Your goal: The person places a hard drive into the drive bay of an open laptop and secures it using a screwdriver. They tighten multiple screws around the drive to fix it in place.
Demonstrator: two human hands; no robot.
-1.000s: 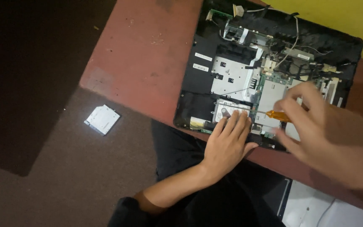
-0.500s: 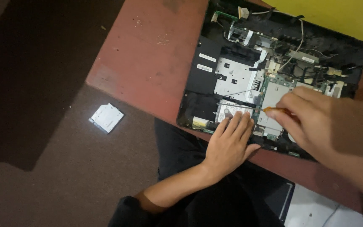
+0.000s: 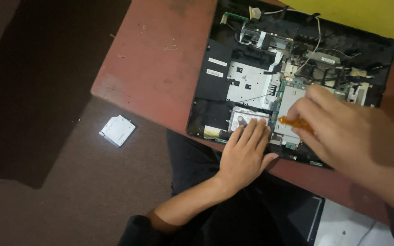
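The right hand [image 3: 343, 132] pinches a small orange-handled screwdriver [image 3: 292, 123] — tip leftward, over the opened black laptop's metal-plated insides [image 3: 251, 86] — just beside the left hand [image 3: 247, 152], flat, fingers together.

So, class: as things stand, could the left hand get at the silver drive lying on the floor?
Probably not without shifting: the left hand rests flat on the opened laptop up on the table, while the silver drive lies apart on the floor, well below and to the side.
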